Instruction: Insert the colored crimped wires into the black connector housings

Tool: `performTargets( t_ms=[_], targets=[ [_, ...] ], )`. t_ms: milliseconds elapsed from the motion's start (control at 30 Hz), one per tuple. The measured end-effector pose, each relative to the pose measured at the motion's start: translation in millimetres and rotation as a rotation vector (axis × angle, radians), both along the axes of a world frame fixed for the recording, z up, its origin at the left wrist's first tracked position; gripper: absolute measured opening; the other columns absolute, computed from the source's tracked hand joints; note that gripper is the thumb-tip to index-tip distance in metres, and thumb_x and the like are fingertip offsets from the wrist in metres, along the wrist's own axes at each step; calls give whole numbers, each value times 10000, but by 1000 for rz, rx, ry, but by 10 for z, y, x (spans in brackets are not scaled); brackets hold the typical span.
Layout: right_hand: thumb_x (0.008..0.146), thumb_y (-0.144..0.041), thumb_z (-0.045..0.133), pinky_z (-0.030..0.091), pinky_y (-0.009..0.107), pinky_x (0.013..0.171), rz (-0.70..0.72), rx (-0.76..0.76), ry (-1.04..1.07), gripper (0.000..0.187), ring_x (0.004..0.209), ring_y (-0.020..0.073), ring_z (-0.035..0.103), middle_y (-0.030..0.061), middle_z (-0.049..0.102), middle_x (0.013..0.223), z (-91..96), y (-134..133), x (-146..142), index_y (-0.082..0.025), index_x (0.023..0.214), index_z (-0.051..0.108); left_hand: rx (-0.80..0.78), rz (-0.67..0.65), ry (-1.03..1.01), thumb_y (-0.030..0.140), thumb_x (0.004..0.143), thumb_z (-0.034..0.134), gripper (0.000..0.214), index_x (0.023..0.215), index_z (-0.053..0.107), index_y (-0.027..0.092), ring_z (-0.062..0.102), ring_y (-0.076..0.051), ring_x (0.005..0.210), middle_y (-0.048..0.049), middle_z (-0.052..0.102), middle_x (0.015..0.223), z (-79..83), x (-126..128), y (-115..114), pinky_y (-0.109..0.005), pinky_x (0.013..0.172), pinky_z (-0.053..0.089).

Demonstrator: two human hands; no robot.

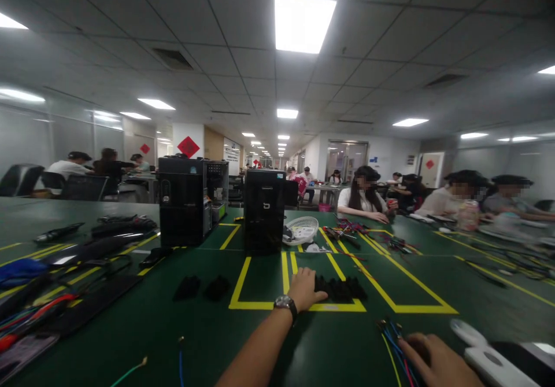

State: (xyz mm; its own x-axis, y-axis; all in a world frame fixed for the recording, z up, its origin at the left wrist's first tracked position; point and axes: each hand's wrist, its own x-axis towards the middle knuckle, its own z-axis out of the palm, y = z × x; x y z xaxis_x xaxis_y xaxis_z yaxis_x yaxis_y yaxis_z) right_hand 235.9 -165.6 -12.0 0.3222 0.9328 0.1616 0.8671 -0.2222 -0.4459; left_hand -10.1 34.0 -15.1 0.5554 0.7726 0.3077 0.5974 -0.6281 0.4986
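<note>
My left hand (pixel 304 287), a watch on its wrist, reaches forward onto the green table (pixel 208 341). Its fingers are curled and its thumb meets the left end of a row of black pieces (pixel 340 288) inside a yellow taped box. My right hand (pixel 436 359) sits at the bottom right edge. Its fingers are bent over a bundle of coloured wires (pixel 392 336) lying on the table. Two more black pieces (pixel 202 287) lie to the left of the yellow box.
Two black computer towers (pixel 182 199) (pixel 264 209) stand ahead, with a white basket (pixel 302 229) beside them. Tools and cables (pixel 65 283) crowd the left side. White devices (pixel 489 355) lie by my right hand. Several people (pixel 368 199) sit along the right and far left.
</note>
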Motion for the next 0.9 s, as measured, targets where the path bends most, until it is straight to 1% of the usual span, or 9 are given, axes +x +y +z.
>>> performTargets(
  t_ms=[67, 167, 300, 467, 567, 700, 800, 867, 900],
  targets=[
    [840, -570, 402, 431, 411, 885, 8, 13, -31, 459, 967, 282, 622, 108, 670, 998, 41, -46, -99, -223, 952, 680, 12, 40, -32, 436, 704, 654, 467, 1039, 571, 121, 468, -343, 1073, -170, 561, 1106, -17, 11, -58, -453, 897, 354],
    [833, -563, 433, 421, 401, 870, 35, 43, -69, 406, 962, 270, 607, 84, 638, 995, 35, -111, -182, -238, 938, 651, 39, 48, -74, 403, 680, 686, 445, 1019, 540, 154, 471, -276, 1010, -111, 549, 1059, -4, -178, -225, -376, 865, 365],
    [884, -440, 356, 427, 384, 787, 76, -1, -58, 321, 881, 246, 616, 68, 629, 939, -9, -144, -203, -247, 891, 612, 45, 25, -144, 407, 713, 665, 415, 1042, 523, 197, 467, -237, 981, -69, 531, 1069, 24, -694, -628, -325, 836, 374],
    [893, -398, 318, 413, 392, 764, 63, -3, -39, 312, 852, 250, 617, 79, 626, 909, -4, -123, -210, -241, 840, 582, -36, 29, -175, 360, 756, 627, 416, 1138, 505, 253, 469, -250, 1053, -62, 524, 1157, 45, -1492, -1118, -365, 919, 361],
    [900, -392, 281, 409, 392, 782, 52, 74, -7, 314, 862, 249, 621, 86, 626, 923, -24, -130, -183, -238, 862, 552, -88, 65, -140, 296, 712, 651, 418, 1113, 536, 281, 478, -274, 1081, -54, 538, 1186, -8, -1991, -1195, -408, 945, 366],
    [887, -445, 254, 415, 371, 792, 50, 164, 127, 320, 848, 239, 631, 83, 637, 900, -18, -95, -155, -243, 869, 501, -114, 226, -230, 252, 603, 702, 475, 1047, 532, 248, 510, -307, 1074, -70, 576, 1141, -72, -2476, -1056, -458, 961, 374],
    [846, -491, 277, 426, 348, 769, 64, 225, 245, 337, 815, 235, 634, 82, 645, 860, 126, -8, -303, -233, 876, 491, -180, 289, -412, 237, 585, 698, 511, 1029, 446, 236, 567, -288, 1019, -63, 590, 1075, 11, -2464, -971, -431, 903, 432],
    [826, -507, 308, 435, 318, 680, 103, 262, 307, 330, 716, 214, 616, 49, 619, 756, 273, 67, -538, -231, 858, 486, -342, 259, -602, 246, 618, 676, 520, 1027, 354, 257, 637, -229, 797, -39, 603, 982, 100, -2241, -968, -366, 717, 499],
    [824, -505, 321, 426, 300, 616, 139, 275, 340, 314, 648, 196, 589, 21, 583, 690, 344, 109, -695, -232, 841, 477, -446, 202, -712, 240, 625, 673, 545, 1023, 301, 271, 637, -190, 649, -26, 604, 940, 137, -2084, -974, -329, 609, 495]
  ],
)
